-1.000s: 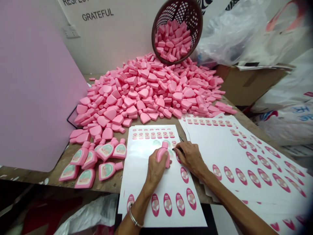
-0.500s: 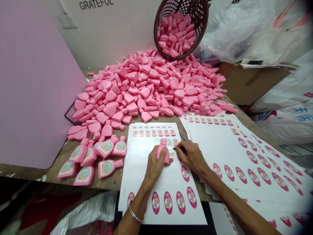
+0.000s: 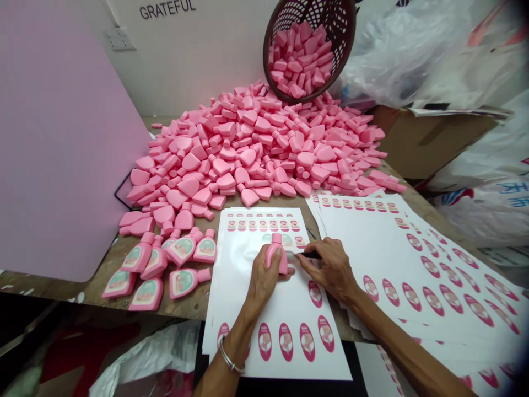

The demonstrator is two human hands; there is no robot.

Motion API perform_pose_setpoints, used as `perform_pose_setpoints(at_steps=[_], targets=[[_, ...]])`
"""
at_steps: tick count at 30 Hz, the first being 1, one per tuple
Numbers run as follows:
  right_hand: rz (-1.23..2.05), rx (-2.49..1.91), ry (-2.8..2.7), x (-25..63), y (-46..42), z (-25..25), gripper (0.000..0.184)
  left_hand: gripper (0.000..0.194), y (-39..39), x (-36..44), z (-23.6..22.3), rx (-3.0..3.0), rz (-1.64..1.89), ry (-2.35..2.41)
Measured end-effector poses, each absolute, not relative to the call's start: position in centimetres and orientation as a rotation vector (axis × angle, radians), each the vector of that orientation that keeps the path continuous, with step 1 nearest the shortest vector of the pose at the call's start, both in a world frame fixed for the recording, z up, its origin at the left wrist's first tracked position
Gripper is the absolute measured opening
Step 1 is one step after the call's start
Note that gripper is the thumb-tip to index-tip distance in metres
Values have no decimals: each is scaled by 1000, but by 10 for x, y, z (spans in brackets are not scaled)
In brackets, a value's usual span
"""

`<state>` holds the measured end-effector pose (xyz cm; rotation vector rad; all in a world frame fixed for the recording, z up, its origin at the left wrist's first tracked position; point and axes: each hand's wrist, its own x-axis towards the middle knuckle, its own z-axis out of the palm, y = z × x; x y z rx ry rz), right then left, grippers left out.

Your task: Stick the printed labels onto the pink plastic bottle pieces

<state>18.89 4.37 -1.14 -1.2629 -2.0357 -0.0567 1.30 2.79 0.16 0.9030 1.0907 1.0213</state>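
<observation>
A small pink toy bottle (image 3: 276, 258) is held upright by my left hand (image 3: 261, 281), thumb across its front. Between thumb and fingers, my right hand (image 3: 328, 269) pinches a thin black-handled tool (image 3: 311, 255); its pale tip lies beside the bottle, and its exact kind is unclear. Both hands are over a white sticker sheet (image 3: 235, 286), with small labels along the top and pink oval labels below. Pale green labels on it are partly hidden behind the bottle. Left of the sheet lie several labelled pink bottles (image 3: 145, 295).
A large heap of unlabelled pink bottles (image 3: 248, 138) covers the table's back. A tipped brown basket (image 3: 342, 44) holds more. Further sticker sheets (image 3: 363, 237) spread to the right. A pink panel (image 3: 70, 138) stands left; a cardboard box (image 3: 430, 138) and plastic bags (image 3: 400, 60) stand right.
My right hand has turned, so the black tool now lies nearly level, its tip closer to the bottle. My left hand keeps the bottle in place. The whole view has shifted slightly.
</observation>
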Motion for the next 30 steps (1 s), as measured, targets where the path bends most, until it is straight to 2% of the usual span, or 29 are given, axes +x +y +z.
perform_pose_setpoints(at_steps=[5,9,12,30], targets=[[437,-1547,-1520,188,34,10,25,46,23,11,5,830,1111,1054],[744,-1504,-1465,170,25,28,29,56,13,8,16,640,1170,904],[783,-1431,-1534,157,18,35,26,63,7,5,25,538,1136,835],[694,-1314,-1666,139,14,42,20,60,2,-3,36,485,1125,761]])
